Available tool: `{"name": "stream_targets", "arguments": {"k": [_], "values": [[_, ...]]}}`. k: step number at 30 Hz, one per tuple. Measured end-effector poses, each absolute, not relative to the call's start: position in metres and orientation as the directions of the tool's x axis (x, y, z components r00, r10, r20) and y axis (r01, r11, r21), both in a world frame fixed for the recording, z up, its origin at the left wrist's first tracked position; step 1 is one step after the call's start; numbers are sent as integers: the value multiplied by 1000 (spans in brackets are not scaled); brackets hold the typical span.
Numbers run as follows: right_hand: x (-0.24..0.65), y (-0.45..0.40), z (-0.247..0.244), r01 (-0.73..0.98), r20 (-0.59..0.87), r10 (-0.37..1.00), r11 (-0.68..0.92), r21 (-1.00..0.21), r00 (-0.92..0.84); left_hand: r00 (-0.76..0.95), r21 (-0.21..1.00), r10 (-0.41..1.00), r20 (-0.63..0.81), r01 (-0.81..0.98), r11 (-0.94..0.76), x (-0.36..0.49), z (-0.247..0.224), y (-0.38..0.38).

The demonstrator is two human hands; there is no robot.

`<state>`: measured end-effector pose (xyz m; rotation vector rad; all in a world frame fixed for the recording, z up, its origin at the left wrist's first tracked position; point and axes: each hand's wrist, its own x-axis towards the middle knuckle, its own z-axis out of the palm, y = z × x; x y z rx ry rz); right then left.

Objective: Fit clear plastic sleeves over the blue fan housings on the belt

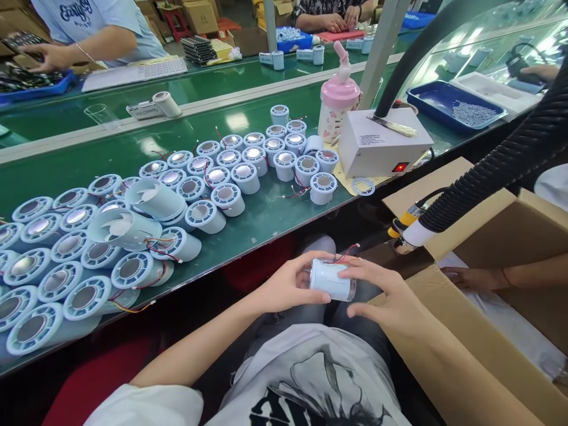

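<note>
both hands, left [290,285] and right [388,290], hold the light blue cylindrical housing [332,280] above the person's lap, just off the near edge of the green table [266,207]; a thin red wire [347,253] rises from it; similar housings [231,177] stand grouped on the table

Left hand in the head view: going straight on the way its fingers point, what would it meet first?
Beyond the light-blue cylinder it already grips, the left hand would probably meet the right hand first, though depth is unclear.
</note>
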<state>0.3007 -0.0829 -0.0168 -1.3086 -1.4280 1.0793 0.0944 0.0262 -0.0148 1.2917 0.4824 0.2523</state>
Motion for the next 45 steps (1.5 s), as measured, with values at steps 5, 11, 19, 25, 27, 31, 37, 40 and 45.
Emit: {"name": "stream_targets", "arguments": {"k": [5, 11, 19, 25, 27, 31, 37, 40, 45], "values": [[300, -96, -15, 406, 134, 990, 139, -903, -42, 906, 970, 383, -182, 102, 220, 91, -11, 26], [303, -101, -9, 278, -63, 996, -45, -960, -56, 925, 999, 378, -39, 30, 32, 90, -1, 25], [300, -103, -6, 9, -155, 984, -155, -988, -93, 919, 991, 393, -16, 67, -116, 87, 3, 21], [297, -101, -4, -177, -266, 958, -282, -943, -108, 930, 984, 367, 28, 39, -174, 87, 5, 22], [296, -100, -5, -228, -297, 949, -314, -922, -108, 932, 980, 361, 45, 29, -196, 87, 5, 22], [295, -99, -9, -315, -372, 925, -377, -871, -81, 935, 974, 347, 69, 12, -226, 86, 3, 24], [291, -95, -10, -341, -461, 875, -482, -807, -146, 935, 972, 345, 83, 0, -235, 87, 5, 24], [287, -93, -10, -397, -487, 861, -501, -769, -145, 934, 972, 347, 88, -5, -235, 87, 5, 23], [284, -93, -13, -455, -549, 796, -599, -659, -253, 935, 958, 327, 137, -42, -282, 87, 5, 25]]}}
